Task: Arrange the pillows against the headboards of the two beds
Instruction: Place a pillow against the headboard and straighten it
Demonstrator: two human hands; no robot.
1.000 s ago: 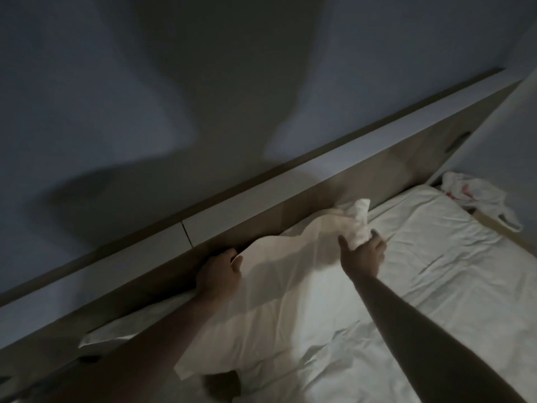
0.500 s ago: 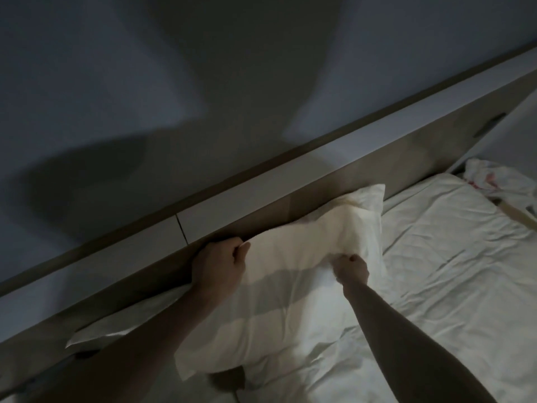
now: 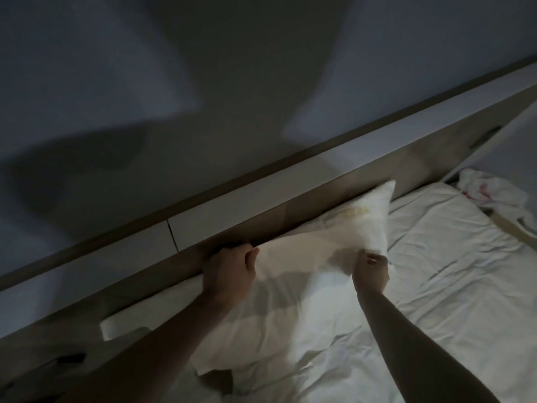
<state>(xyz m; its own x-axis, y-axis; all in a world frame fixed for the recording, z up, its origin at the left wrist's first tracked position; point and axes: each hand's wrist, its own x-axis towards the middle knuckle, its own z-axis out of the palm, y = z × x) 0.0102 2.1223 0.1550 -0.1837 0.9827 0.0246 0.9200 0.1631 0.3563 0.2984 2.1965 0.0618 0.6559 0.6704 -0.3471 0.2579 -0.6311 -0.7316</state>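
A white pillow leans against the long wooden headboard of a bed with a crumpled white sheet. My left hand grips the pillow's upper left edge right at the headboard. My right hand pinches the pillowcase fabric near its right side, below the raised far corner. A second flat pillow lies partly under the first one, along the headboard to the left. The room is dim.
A crumpled white cloth with red marks lies past the mattress at the far right. The headboard's pale top ledge has a seam in it. The grey wall rises behind.
The pillow's far corner, bunched in my right hand a second ago, now stands spread against the headboard. My right hand moved down to its right side. My left hand kept its grip.
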